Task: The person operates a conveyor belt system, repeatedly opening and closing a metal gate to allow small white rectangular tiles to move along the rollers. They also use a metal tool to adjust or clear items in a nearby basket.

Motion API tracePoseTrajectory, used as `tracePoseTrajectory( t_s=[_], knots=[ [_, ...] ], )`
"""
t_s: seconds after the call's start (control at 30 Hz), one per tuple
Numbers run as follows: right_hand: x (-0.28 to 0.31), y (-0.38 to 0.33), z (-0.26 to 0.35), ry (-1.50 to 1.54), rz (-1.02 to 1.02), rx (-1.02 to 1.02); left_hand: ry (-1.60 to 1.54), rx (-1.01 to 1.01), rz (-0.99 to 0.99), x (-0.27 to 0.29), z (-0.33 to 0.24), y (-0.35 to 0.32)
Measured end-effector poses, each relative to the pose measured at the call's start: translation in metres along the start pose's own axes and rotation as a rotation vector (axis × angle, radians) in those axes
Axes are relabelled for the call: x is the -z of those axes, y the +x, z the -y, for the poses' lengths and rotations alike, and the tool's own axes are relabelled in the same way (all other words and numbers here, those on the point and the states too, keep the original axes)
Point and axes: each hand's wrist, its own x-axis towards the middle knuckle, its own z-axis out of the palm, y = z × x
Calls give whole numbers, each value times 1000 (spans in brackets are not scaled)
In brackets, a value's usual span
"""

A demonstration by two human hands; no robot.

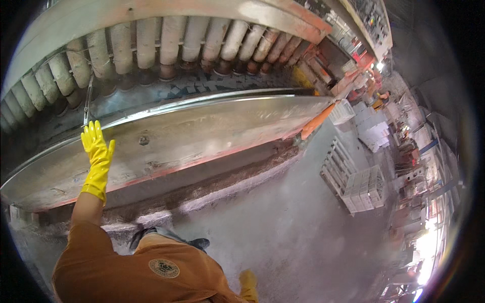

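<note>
My left hand (97, 144), in a long yellow rubber glove, is raised to the top rim of a long metal trough wall (212, 126). Its fingers stretch out flat with the thumb apart, and nothing is held in it. Just beyond the fingertips a thin metal rod (88, 101) stands up from the rim. Low by my side hangs my right hand (248, 284), in a matching yellow glove; its fingers are too hidden to make out. Inside the trough, a row of pale cylinders (171, 40) lines the far side above a dark wet bed (166, 87).
A concrete ledge (217, 196) runs along the trough's foot. On the grey floor (273, 232) to the right stand a pallet (336, 164) and stacked white crates (365, 189). An orange sheet (317, 121) hangs at the trough's far end. A person (385, 94) is in the distance.
</note>
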Motion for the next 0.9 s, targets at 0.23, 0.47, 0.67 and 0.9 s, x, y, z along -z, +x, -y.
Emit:
tracePoseTrajectory(
  t_s=[0.23,0.47,0.67,0.9],
  knots=[
    [-45,61,-132,1232,-312,56,-114,-50,-16,-42,-148,5],
    [-13,80,-77,619,65,29,-115,-163,-136,-67,-266,50],
    [62,131,-112,1120,130,-334,-136,-128,-153,-92,-376,68],
    [128,197,-214,2003,-97,-568,-261,-293,-23,-114,-534,91]
  ],
)
